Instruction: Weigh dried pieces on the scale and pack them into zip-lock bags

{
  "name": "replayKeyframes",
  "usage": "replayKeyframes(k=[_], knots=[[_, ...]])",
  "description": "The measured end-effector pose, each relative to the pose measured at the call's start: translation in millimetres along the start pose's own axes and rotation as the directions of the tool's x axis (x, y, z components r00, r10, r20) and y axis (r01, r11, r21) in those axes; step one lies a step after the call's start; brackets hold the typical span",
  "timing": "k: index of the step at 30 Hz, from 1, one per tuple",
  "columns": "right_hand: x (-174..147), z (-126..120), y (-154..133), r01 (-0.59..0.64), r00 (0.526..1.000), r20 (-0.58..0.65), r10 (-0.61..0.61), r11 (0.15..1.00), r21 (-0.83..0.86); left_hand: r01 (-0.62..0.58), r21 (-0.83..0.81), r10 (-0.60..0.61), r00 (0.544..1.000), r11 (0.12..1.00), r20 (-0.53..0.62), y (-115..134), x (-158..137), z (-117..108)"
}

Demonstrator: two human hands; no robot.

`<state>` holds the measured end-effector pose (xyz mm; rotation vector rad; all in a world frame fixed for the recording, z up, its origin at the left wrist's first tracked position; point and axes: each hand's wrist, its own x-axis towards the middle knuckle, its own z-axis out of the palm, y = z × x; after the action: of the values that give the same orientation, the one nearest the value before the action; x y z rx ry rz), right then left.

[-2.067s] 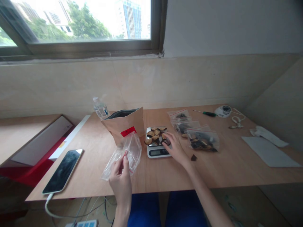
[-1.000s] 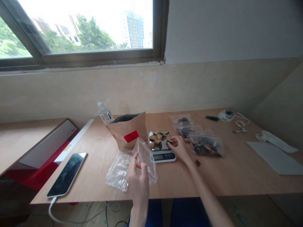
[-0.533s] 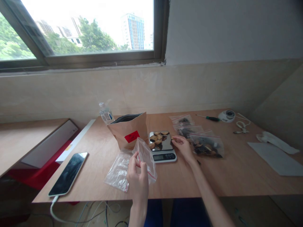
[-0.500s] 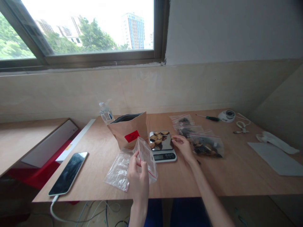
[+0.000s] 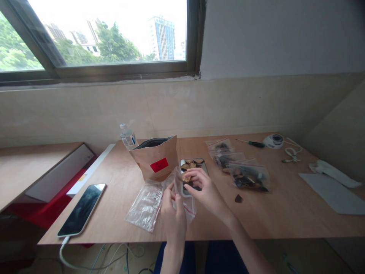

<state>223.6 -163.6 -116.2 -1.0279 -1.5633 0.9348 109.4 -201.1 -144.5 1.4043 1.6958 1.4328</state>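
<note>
Right hand [image 5: 203, 187] moved toward bag [image 5: 190, 214]: clear plastic, red-lined.

Covered at the centre, cropped at the edges
At lower centre, the right hand [image 5: 203, 187] partly hides a brown dried slice [image 5: 186, 176] and, with the clear plastic zip bag [image 5: 191, 213], covers most of the silver-topped white scale's [image 5: 203, 166] front. Marks on the red label [image 5: 159, 165] are too small to read. The right edge cuts the white sheet [image 5: 332, 192]; the top edge, the brown-framed window [image 5: 119, 69].

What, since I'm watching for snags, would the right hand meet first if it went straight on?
Probably the clear bag in the left hand, with the brown pouch beyond; depth is unclear.
</note>
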Motion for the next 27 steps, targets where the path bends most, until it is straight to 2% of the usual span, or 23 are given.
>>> replayKeyframes(k=[2,5,6,8,10,11,14,17,21,27], knots=[[-3.7,0.1,-2.9,0.025,0.998,0.061,-0.021,0.997,-0.077,0.018,-0.02,-0.019,0.999,1.0,-0.034,-2.3,-1.7,-0.6],[-4.4,-3.1,-7.0,0.093,0.981,0.18,-0.073,0.99,-0.102,0.048,-0.039,-0.05,0.997,0.998,-0.053,-4.9,-2.2,-0.7],[-2.3,-4.9,-5.1,0.117,0.981,0.17,-0.097,0.987,-0.108,0.049,-0.044,-0.052,0.996,0.998,-0.067,-5.6,-2.0,-1.0],[5.6,-9.2,7.5,0.156,0.987,0.055,-0.149,0.974,-0.162,0.044,-0.056,-0.049,0.994,0.997,-0.095,-6.9,-1.4,-2.1],[16.0,-13.7,31.2,0.155,0.98,-0.08,-0.184,0.946,-0.285,0.035,-0.06,-0.041,0.993,0.998,-0.11,-7.9,-1.1,-3.8],[21.0,-15.5,45.5,0.136,0.978,-0.098,-0.183,0.922,-0.363,0.035,-0.056,-0.041,0.993,0.998,-0.11,-8.3,-1.1,-4.6],[30.0,-18.0,86.4,0.08,0.992,-0.041,-0.122,0.833,-0.547,0.043,-0.038,-0.047,0.993,0.998,-0.108,-8.6,-1.2,-6.0],[29.5,-18.9,110.8,0.065,0.997,0.008,-0.078,0.765,-0.641,0.054,-0.023,-0.056,0.993,0.998,-0.104,-8.1,-0.4,-5.1],[25.2,-26.7,118.2,0.085,0.993,-0.006,-0.12,0.744,-0.663,0.057,-0.026,-0.059,0.994,0.998,-0.092,-8.1,1.7,-2.7],[27.4,-47.3,115.1,0.084,0.993,-0.008,-0.114,0.773,-0.629,0.043,-0.029,-0.045,0.995,0.999,-0.092,-10.6,1.8,-1.9]])
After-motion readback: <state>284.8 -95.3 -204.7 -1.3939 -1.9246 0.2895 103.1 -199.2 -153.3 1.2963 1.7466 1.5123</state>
